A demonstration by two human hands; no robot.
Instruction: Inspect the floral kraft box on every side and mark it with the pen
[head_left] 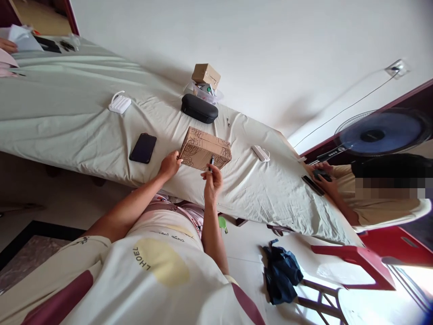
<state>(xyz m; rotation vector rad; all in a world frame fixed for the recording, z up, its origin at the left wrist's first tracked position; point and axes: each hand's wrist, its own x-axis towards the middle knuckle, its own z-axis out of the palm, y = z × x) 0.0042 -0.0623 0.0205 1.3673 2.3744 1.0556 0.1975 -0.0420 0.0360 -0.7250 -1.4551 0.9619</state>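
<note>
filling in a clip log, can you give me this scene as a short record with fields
left hand: holding the left end of a brown cardboard box with dark line patterns
right hand: holding a slim grey-and-black tool at the box's near face
left of box: flat black rectangular phone
behind box: rounded oblong black case
right of box: small white block with a looped cord
surface: wrinkled pale green cloth
others nearby: a person at the right edge

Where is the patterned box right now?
In the head view, the patterned box is near the centre, just in front of the black case, right of the phone, with the left hand at its left end.
</note>
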